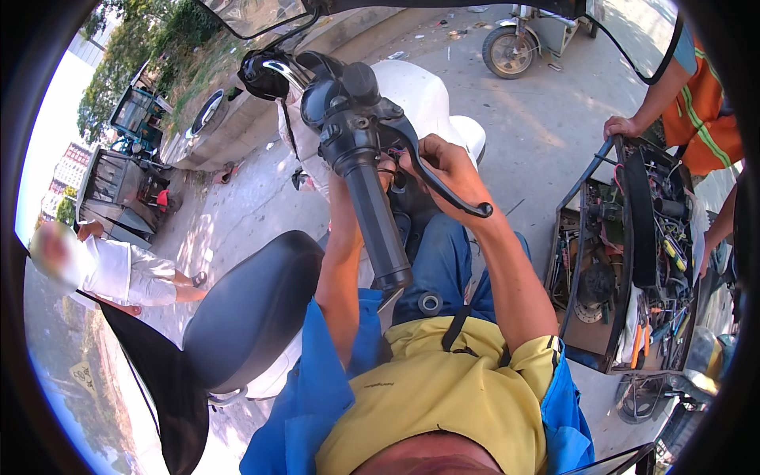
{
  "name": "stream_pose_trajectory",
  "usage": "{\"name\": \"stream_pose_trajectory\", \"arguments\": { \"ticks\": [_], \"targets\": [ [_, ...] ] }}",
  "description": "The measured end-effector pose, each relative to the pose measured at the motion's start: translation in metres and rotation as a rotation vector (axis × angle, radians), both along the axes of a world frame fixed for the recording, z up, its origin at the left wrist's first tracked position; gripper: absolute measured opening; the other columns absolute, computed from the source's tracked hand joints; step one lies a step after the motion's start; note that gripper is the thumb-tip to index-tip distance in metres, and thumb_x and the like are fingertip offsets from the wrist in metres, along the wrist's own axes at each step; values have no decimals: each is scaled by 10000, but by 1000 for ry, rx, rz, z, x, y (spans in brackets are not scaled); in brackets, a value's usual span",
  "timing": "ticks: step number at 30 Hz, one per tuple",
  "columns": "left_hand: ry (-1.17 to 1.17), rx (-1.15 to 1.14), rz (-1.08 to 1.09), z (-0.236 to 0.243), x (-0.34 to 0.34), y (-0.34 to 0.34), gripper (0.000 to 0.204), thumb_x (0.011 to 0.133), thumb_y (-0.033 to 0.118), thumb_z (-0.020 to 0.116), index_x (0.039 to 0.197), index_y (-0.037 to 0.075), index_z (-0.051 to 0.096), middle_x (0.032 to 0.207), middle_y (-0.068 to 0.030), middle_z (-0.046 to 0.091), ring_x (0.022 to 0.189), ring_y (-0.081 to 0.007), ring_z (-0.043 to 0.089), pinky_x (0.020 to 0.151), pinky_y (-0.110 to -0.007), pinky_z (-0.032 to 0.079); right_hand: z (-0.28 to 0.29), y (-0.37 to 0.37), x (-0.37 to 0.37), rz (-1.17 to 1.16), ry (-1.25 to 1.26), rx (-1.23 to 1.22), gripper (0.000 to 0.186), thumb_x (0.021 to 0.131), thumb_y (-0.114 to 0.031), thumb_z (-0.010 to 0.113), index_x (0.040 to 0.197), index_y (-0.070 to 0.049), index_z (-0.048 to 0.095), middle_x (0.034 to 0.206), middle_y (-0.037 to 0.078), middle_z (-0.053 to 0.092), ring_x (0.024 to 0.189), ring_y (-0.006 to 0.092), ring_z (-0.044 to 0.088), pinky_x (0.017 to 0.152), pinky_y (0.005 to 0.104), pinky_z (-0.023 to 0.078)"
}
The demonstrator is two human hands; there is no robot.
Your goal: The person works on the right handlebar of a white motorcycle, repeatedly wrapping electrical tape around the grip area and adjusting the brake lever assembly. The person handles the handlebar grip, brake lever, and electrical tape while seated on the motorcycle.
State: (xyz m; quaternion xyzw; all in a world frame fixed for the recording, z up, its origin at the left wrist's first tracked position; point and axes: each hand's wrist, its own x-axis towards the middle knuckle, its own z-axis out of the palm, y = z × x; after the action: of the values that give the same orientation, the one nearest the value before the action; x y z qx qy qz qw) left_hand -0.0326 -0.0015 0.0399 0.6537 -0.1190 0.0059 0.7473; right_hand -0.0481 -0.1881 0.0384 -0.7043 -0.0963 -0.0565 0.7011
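Both my hands work close together just under the right end of an electric scooter's handlebar. Its black rubber grip (pixel 378 226) and black brake lever (pixel 434 178) pass in front of them. My right hand (pixel 453 168) is closed in a pinch behind the lever, beside some thin wires (pixel 395 151); what it pinches is too small to make out. Facing it, my left hand (pixel 385 172) has curled fingers, mostly hidden by the grip, and what they hold is hidden. The scooter's white front body (pixel 416 89) lies beyond, and its black seat (pixel 252 309) is at left.
At right stands a metal cart (pixel 582 336) crammed with tools and parts; a person in orange (pixel 704 119) rests a hand on its rail. A person in white (pixel 111 269) is at far left, near a three-wheeled cart (pixel 115 190). Another vehicle's wheel (pixel 509 52) stands ahead.
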Motion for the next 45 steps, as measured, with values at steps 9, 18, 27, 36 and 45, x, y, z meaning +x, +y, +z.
{"name": "stream_pose_trajectory", "arguments": {
  "ticks": [9, 18, 27, 36, 45],
  "targets": [
    [-179, -38, 195, -15, -16, -10, 324, 887, 39, 745, 1189, -37, 654, 967, -86, 681, 728, -149, 644, 662, -252, 523, 5, 9, 1, 92, 254, 393, 282, 980, -204, 743, 1068, 61, 711, 821, 43, 667, 714, 88, 577, 612, 252, 452],
    [-642, 474, 557, -58, 0, -21, 313, 818, 29, 820, 1112, -15, 721, 978, -125, 718, 761, -245, 705, 696, -365, 573, 6, 15, -2, 5, 108, 317, 280, 970, -184, 752, 929, 94, 746, 885, 23, 624, 748, 94, 547, 678, 271, 436],
    [-436, 433, 496, -47, -12, -36, 221, 1028, 35, 631, 1249, 36, 619, 1057, -115, 719, 993, -180, 708, 798, -302, 552, -5, 13, 4, -60, -85, 245, 243, 968, -157, 709, 964, 83, 749, 900, 65, 624, 733, 111, 551, 664, 287, 441],
    [-410, 460, 523, -54, -15, -52, 154, 1065, 42, 568, 1204, -14, 603, 1060, -94, 677, 957, -160, 676, 834, -299, 553, -5, 8, 6, -118, -153, 72, 208, 971, -116, 683, 1017, 82, 727, 918, 71, 595, 771, 126, 582, 697, 293, 485],
    [-581, 498, 648, -82, -4, -57, 175, 1064, 15, 535, 1233, -21, 559, 1175, -109, 633, 1025, -142, 652, 820, -274, 556, -3, 8, 11, 42, -94, 152, 251, 929, -149, 750, 1013, 84, 706, 904, 57, 567, 739, 110, 553, 703, 286, 491]
  ]
}}
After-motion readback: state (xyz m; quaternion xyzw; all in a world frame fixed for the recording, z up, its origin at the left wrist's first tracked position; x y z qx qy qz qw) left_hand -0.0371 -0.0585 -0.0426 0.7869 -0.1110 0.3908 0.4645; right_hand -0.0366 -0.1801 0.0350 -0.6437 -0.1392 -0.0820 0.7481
